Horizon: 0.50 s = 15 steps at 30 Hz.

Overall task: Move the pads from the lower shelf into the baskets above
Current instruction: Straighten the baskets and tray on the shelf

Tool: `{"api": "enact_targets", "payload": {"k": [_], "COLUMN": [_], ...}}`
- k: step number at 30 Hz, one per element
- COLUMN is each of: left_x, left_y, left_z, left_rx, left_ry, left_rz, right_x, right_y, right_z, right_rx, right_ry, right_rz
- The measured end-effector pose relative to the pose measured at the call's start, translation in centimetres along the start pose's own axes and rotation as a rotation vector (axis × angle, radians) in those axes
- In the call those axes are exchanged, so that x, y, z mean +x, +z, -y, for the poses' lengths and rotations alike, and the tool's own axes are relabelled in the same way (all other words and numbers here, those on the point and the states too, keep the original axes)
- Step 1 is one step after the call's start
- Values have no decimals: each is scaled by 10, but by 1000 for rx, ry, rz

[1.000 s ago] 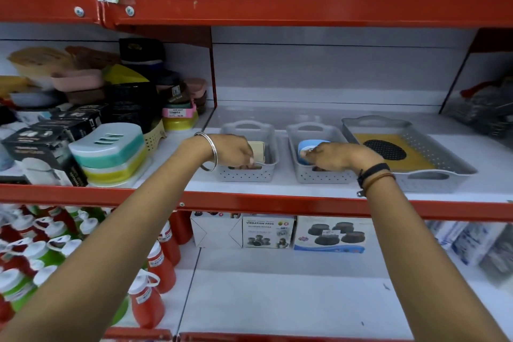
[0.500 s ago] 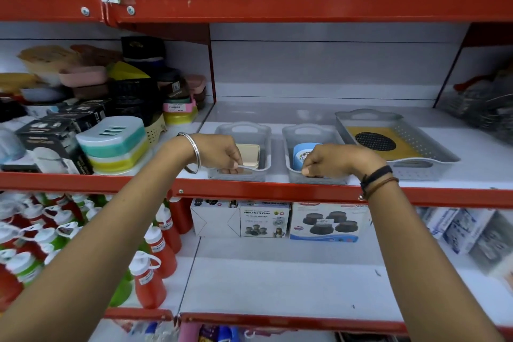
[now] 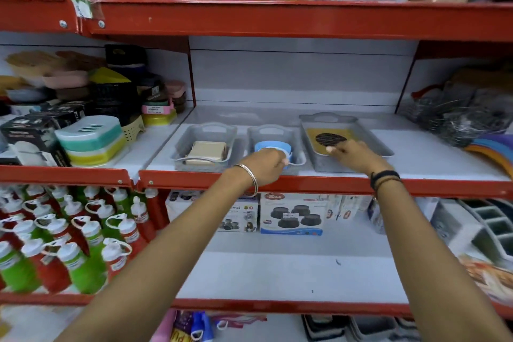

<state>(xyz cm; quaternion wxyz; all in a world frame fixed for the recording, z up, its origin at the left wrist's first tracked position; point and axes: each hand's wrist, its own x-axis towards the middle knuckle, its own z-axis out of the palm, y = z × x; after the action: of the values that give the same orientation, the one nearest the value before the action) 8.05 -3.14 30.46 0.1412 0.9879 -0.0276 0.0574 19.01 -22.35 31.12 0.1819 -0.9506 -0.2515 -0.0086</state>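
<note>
Presently we find the beige pad lying in the left basket. Our left hand grips the blue pad at the middle basket; our right hand, loosely curled and apparently empty, hovers over the wide tray. We judge placing is in hand; next, release, then fetch boxed pads below.

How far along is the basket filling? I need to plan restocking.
Done: a beige pad lies in the left basket and the wide tray holds a yellow mat. In hand: the left hand is at the blue pad in the middle basket. Left: boxed pads on the lower shelf.
</note>
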Motion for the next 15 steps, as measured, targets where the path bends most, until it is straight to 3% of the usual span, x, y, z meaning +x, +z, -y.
{"api": "enact_targets", "payload": {"k": [8,15], "left_x": [5,-5], "left_y": [18,15], "left_z": [-3,-14], "left_rx": [-21,-3], "left_ry": [-180,-188], "left_rz": [-82,-77], "right_x": [-20,-40], "right_y": [5,9], "right_z": [-10,-14], "right_rx": [-107,-84], "right_ry": [-34,-26], "right_rz": [-11,-29]}}
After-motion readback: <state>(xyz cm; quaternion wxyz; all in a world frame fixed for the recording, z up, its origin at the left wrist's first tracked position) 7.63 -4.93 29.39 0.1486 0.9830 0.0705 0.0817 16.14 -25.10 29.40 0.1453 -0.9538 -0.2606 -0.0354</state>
